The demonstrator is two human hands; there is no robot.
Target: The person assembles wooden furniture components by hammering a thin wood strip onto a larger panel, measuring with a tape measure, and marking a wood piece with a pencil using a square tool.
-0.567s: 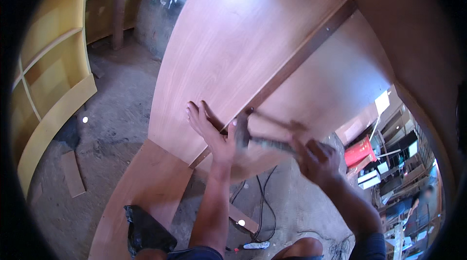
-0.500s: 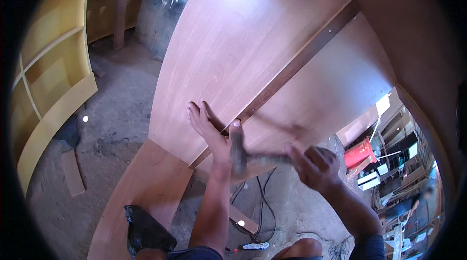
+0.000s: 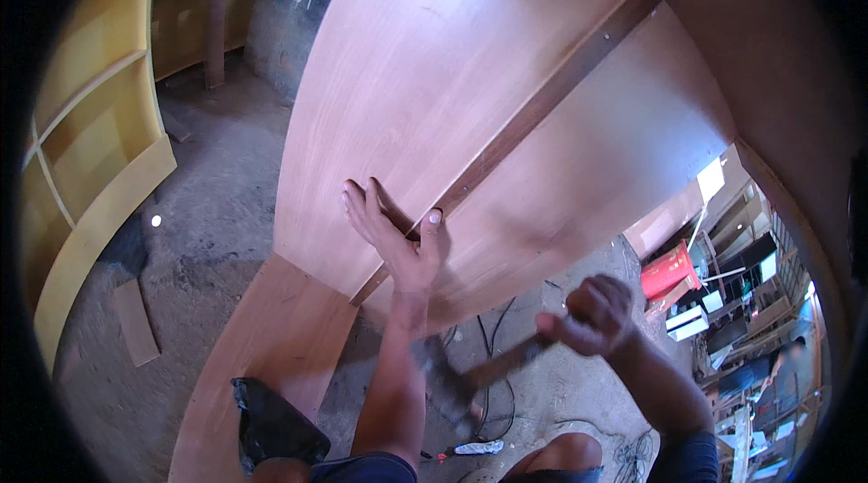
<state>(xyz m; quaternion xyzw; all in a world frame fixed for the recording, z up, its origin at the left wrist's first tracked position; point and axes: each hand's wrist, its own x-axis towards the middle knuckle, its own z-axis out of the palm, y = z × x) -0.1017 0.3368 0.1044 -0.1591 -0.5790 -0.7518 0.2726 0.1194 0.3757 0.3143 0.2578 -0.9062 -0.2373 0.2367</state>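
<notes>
I observe the left hand [image 3: 395,246] spread open across the dark strip [image 3: 533,126] on the panel [image 3: 380,112], presumably steadying it, and the right hand [image 3: 592,318] clenched round the hammer [image 3: 495,369] handle, below the strip, apparently for leverage.

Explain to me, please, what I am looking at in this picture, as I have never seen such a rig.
There is no machine here: these are a person's own two bare hands. The picture comes from the left of two wide fisheye cameras worn on the head, looking down, which is why straight edges bend. The left hand is spread on a large wooden panel, across the dark wooden strip that runs over it. The right hand grips a hammer, its head blurred and low, apart from the panel. Beyond, at the picture's left, stands yellowish shelving.
</notes>
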